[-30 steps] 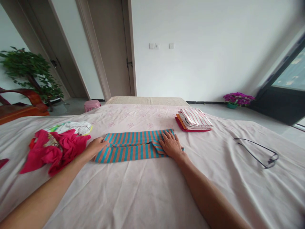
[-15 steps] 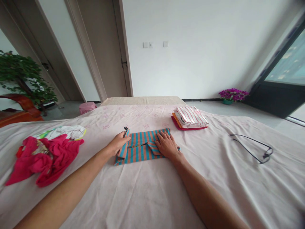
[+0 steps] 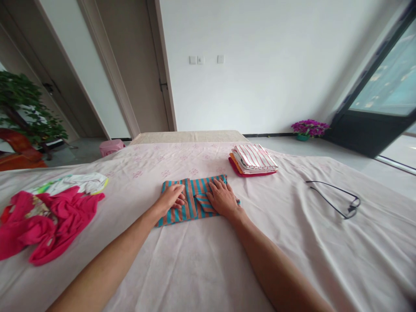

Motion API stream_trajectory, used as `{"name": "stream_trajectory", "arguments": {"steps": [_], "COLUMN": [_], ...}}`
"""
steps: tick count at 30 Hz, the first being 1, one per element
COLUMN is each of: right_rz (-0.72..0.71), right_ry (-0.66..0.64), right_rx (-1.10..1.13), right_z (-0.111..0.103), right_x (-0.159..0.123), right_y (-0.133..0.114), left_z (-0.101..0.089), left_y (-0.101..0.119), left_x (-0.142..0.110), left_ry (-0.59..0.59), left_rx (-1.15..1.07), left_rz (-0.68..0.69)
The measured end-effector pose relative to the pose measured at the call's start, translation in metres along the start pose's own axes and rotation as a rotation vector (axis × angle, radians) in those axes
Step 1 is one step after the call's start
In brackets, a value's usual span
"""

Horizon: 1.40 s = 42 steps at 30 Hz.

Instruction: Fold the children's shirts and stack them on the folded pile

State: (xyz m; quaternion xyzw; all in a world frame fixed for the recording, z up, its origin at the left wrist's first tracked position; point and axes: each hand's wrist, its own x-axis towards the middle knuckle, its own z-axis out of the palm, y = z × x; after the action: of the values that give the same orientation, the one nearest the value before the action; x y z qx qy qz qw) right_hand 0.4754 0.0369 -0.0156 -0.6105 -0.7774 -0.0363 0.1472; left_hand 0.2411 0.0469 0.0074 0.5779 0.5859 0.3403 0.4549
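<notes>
Carried inward since the earlier frame, the left end of the striped garment [image 3: 191, 203] now lies folded over near the middle, and the left hand [image 3: 171, 198] sits closer to the right hand [image 3: 222, 197]. Left hand: fingers curled on the folded part; whether they pinch fabric cannot be told. Right hand: palm down, fingers slightly spread, resting on the right part. The garment lies flat on a pale flowered sheet [image 3: 182, 268], between and beneath the 2 hands.

Upper right of the garment: a folded clothes pile [image 3: 255, 158], with a red-striped white piece on top and orange and red layers below. Far right: black-framed glasses [image 3: 351, 209], arms unfolded. Left: a crumpled pink garment [image 3: 65, 216] against a white garment [image 3: 86, 183] with a yellow edge. Background: a pink stool [image 3: 111, 147], purple flowers [image 3: 310, 127] in a green pot, and 3 wall plates [image 3: 220, 59].
</notes>
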Motion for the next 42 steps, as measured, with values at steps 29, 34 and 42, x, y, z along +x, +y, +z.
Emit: {"name": "stream_trajectory", "arguments": {"steps": [29,34,42], "right_rz": [0.203,0.194,0.238], "right_ry": [-0.064,0.024,0.058], "right_rx": [0.126,0.213,0.257], "right_z": [-0.032,-0.038,-0.004], "right_x": [0.008,0.011,0.012], "right_y": [0.008,0.029,0.061], "left_z": [-0.057,-0.055,-0.059], "left_y": [-0.031,-0.022,-0.025], "left_x": [-0.018,-0.02,-0.02], "left_ry": [0.191,0.062,0.107], "left_rx": [-0.126,-0.204,-0.34], "left_rz": [-0.099,-0.166,-0.114]}}
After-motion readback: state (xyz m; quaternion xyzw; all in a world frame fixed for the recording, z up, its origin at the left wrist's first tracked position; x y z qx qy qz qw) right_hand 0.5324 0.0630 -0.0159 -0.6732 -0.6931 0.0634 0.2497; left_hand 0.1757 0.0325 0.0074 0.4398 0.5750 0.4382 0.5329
